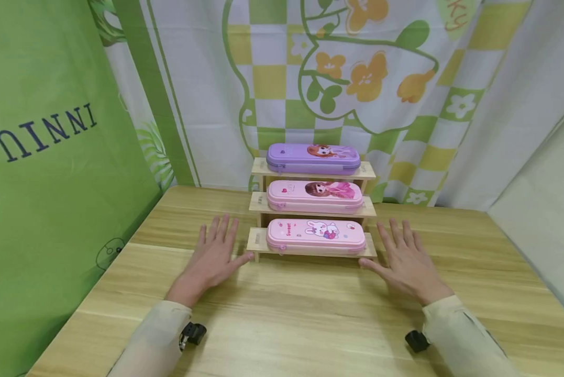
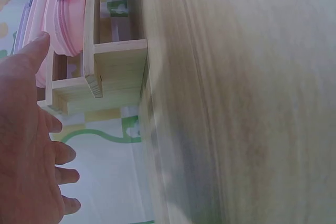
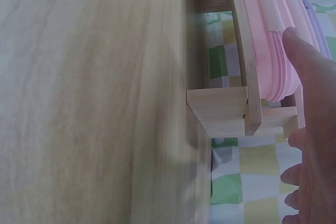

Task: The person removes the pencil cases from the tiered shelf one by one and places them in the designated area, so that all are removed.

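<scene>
A stepped wooden rack stands on the table with one pencil case on each of its three tiers. On top lies a purple case with a doll picture. The middle tier bears a pink case with another doll. Lowest is a pink case with a bunny and the word "Sweet". My left hand spreads its fingers beside the rack's left end, holding nothing. Across from it, my right hand is likewise spread by the right end, empty. Zippers show on the lowest case in the left wrist view.
The wood-grain table extends in front of the rack and to both sides. Behind it hangs a patterned curtain. A green cloth borders the left, and a pale surface the right. Each wrist wears a small black device.
</scene>
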Demonstrator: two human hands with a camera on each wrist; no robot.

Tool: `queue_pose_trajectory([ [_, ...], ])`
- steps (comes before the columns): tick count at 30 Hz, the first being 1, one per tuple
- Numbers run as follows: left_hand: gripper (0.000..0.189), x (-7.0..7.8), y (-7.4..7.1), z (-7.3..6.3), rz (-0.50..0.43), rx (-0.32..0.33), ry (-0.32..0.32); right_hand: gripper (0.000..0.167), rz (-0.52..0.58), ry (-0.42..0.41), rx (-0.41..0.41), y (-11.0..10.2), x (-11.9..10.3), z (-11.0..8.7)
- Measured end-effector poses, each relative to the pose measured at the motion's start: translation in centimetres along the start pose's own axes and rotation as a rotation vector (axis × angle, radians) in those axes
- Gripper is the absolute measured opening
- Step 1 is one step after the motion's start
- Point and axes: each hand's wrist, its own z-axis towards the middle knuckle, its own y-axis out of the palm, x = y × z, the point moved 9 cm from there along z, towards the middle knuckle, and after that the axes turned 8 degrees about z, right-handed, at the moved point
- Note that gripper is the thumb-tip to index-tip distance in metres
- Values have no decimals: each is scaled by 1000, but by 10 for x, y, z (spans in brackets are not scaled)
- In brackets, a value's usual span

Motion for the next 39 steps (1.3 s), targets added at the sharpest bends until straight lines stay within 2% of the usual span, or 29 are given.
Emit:
queue_pose_trajectory([
  [6,96,0,3,1,2,-11,1,101,-20,-15,9,-1,-1,2],
  [15,96,-1,4,0,-2,-23,2,102,-3,12,-11,0,0,5],
  [19,97,-1,6,1,-37,-36,-6,99,6,18,1,0,-1,7],
  [21,96,-2,9,3,-87,-53,-10,92,38,-6,69,-5,-5,8],
  [23,96,-2,14,6,-163,-73,-22,79,88,-58,188,-12,-11,9],
  [26,94,-2,23,14,-344,-86,-59,55,201,-137,374,-24,-20,8],
  [28,93,-1,28,21,-484,-85,-98,50,312,-144,421,-26,-23,11],
  [31,92,1,34,31,-683,-74,-151,56,494,-66,377,-17,-23,19],
  [33,92,4,38,36,-765,-63,-177,64,580,6,326,-8,-22,25],
  [36,91,6,41,41,-849,-40,-206,74,624,86,278,1,-22,30],
  [39,90,5,42,43,-888,-17,-230,82,641,123,257,5,-23,32],
])
